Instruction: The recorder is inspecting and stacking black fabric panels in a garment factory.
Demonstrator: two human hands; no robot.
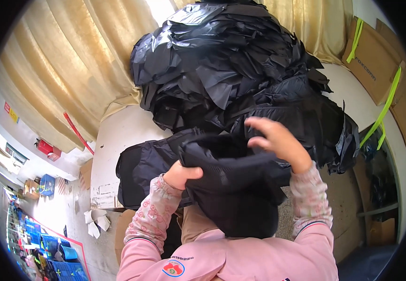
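Observation:
A black fabric piece shaped like a bag (pixel 235 187), with an opening at its top, hangs in front of my body. My left hand (pixel 182 175) grips its upper left edge, thumb on the outside and the other fingers hidden behind the cloth. Above its upper right edge is my right hand (pixel 281 143), fingers apart and holding nothing. Flat black fabric pieces (pixel 146 161) lie on the table to the left, beside my left hand. Just beyond my right hand lies another dark stack (pixel 301 119).
A tall heap of black sheet material (pixel 221 65) covers the far part of the pale table (pixel 114 136). Flattened cardboard (pixel 376 65) with yellow-green straps leans at the right. Gold curtains (pixel 67 61) hang behind. Blue crates (pixel 67 269) stand on the floor at lower left.

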